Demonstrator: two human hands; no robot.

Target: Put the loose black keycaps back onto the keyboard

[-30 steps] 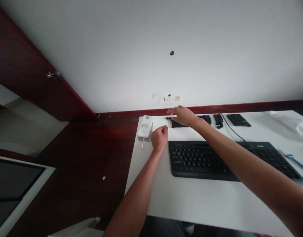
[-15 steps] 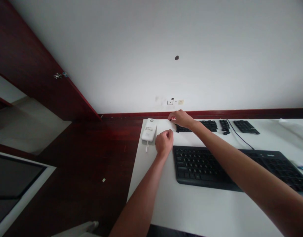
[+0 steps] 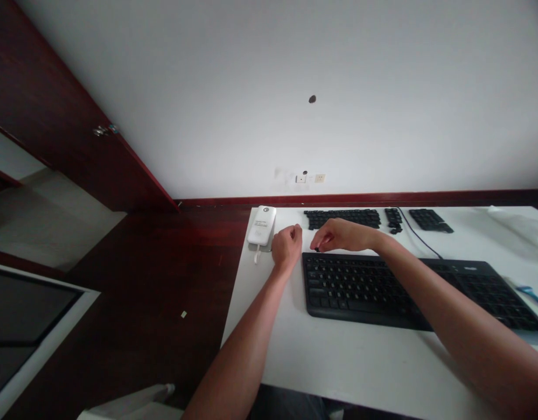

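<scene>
A black keyboard (image 3: 374,319) lies on the white table, with its key positions at the far left edge partly without visible lettering. My right hand (image 3: 344,235) is over its upper left corner, thumb and fingers pinching a small black keycap (image 3: 317,249). My left hand (image 3: 287,247) is closed in a fist just left of that corner; what it holds, if anything, is hidden. Behind the keyboard lie rows of loose black keycaps (image 3: 343,217), a smaller group of keycaps (image 3: 394,219) and a third group (image 3: 428,220) farther right.
A white power bank (image 3: 262,225) with a short strap rests at the table's left end. The keyboard's cable (image 3: 420,236) runs back between the keycap groups. At the right are a blue-handled brush-like item (image 3: 529,293) and a whitish plastic bag (image 3: 520,226). A wall stands behind.
My right hand has come back from the loose keycaps toward the keyboard's upper left corner, with the keycap pinched in its fingers. My left fist stays nearly in place.
</scene>
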